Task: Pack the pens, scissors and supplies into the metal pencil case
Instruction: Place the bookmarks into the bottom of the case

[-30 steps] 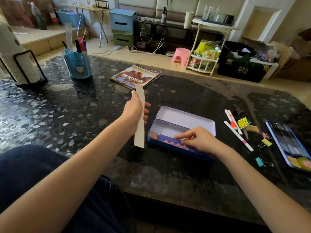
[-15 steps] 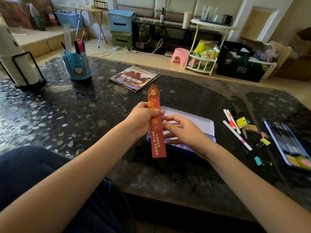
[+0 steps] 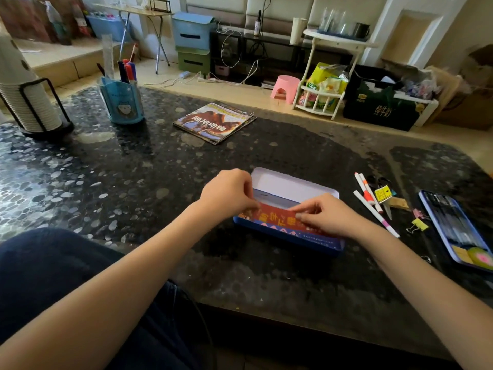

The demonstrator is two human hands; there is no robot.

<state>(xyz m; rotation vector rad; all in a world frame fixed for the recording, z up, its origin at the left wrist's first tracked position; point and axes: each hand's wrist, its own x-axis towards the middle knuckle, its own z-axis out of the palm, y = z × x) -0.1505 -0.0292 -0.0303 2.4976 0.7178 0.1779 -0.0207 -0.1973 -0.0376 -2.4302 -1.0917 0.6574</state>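
Centrally, on the dark pebble-patterned table [image 3: 120,182], the open metal pencil case [image 3: 289,209] lies with its white-lined lid back; blue outer wall with pale triangles and a line of white print too small to read. Red bookmark [image 3: 274,217] held lengthwise over the near side of the case, yellow Chinese characters on it, partly covered by fingers, not legible in full. Left hand [image 3: 229,194] pinches the bookmark's left end, fingers curled, knuckles up. Right hand [image 3: 324,213] pinches the right part, thumb and fingertips on the card, wrist over the case's right end. Whether the bookmark touches the case floor, cannot tell. Right of the case: three white pens [image 3: 369,196] side by side, scissors [image 3: 381,192] with a yellow tag, binder clips [image 3: 417,225], a phone [image 3: 461,228]. Far side: magazine [image 3: 214,121] titled 陆地动物; blue pen holder [image 3: 122,102] with a cartoon animal.
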